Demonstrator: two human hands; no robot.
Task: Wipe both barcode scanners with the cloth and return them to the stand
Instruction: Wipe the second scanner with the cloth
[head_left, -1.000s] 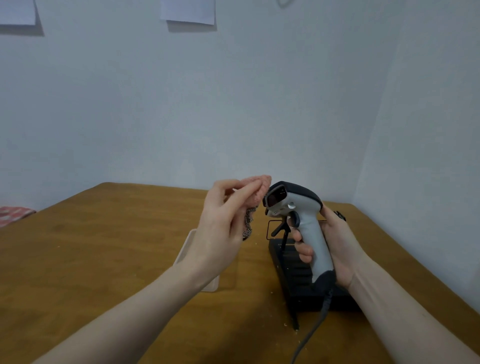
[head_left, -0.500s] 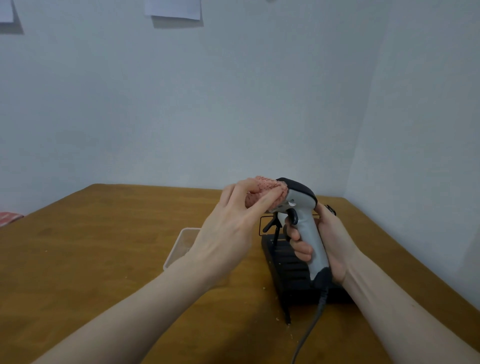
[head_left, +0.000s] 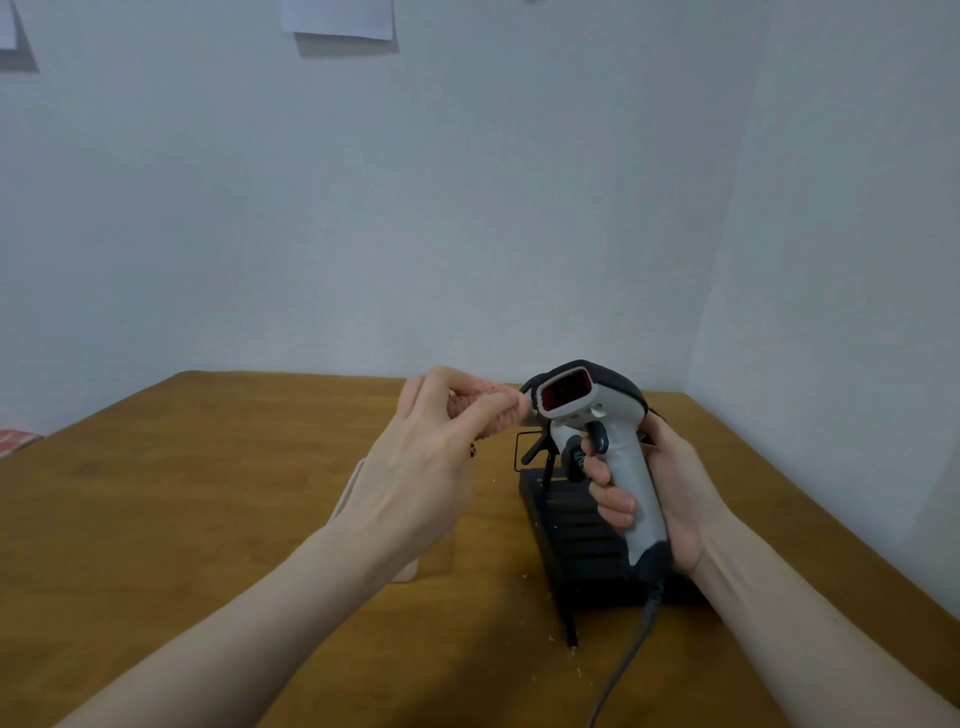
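Paper sheets (head_left: 336, 20): pinned high on the far wall, upper left; no part in the work.
Table (head_left: 156, 493): brown wood, running from near edge to the far wall.
Clear tray (head_left: 353, 493): lies flat on the table, mostly hidden behind the left wrist; contents not visible.
Left hand (head_left: 421, 467): raised at centre, fingers curled tight round a bunched cloth, nothing else held.
Cloth (head_left: 498, 415): pinkish, knitted-looking, wadded at the fingertips, just left of the scanner's nose, touching or nearly so. Soft and limp by the look; best kept balled so a firm pad meets the plastic.
Scanner (head_left: 597, 415): white and dark pistol-type, upright in the air right of centre, red window turned toward the camera. Probably light, rigid, smooth plastic, likely slippery; window likely the delicate part, so gentle strokes there. Safest hold is the handle, clear of the trigger.
Stand (head_left: 571, 525): dark base on the table under and behind the scanner, thin arm rising at its far end; empty cradle not clearly seen.
Right hand (head_left: 654, 493): wrapped fully round the scanner's handle, fingers in front, palm behind.
Cable (head_left: 623, 670): grey, hanging from the handle's foot toward the near edge; could drag or snag when returning to the stand.
Second scanner: not in view.
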